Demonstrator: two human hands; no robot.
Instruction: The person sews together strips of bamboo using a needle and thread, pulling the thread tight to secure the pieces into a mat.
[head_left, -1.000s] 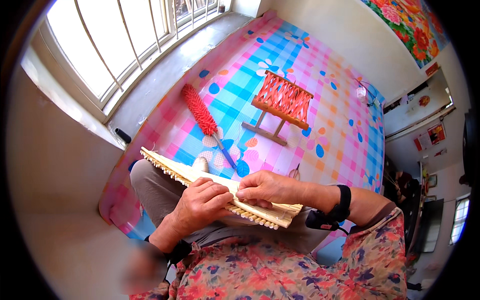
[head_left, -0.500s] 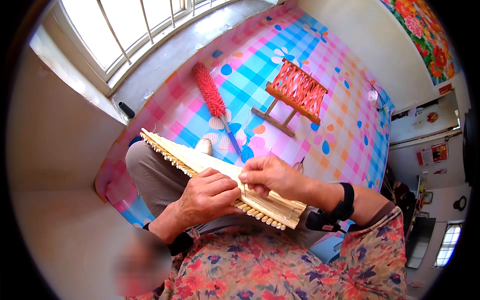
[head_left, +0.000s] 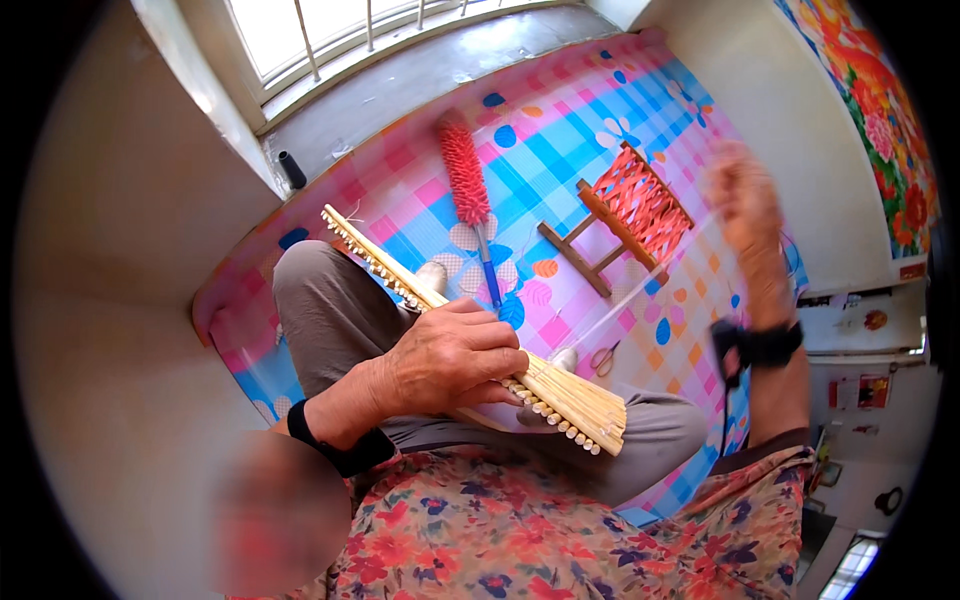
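Bundle of bamboo slats (head_left: 480,335) laid across lap, long axis running from upper left, near raised knee, to lower right. Left hand (head_left: 455,355) closed over bundle's middle, pinning it to thigh. Right hand (head_left: 742,195) raised well apart, up and right, motion-blurred; grip cannot be told. Thin pale strand (head_left: 650,285) seen stretched between bundle and right hand. Left hand nearer.

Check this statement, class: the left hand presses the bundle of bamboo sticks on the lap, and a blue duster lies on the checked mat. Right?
Not quite. The head view shows the duster is red, not blue. The left hand does press the bamboo sticks, and the duster lies on the checked mat.
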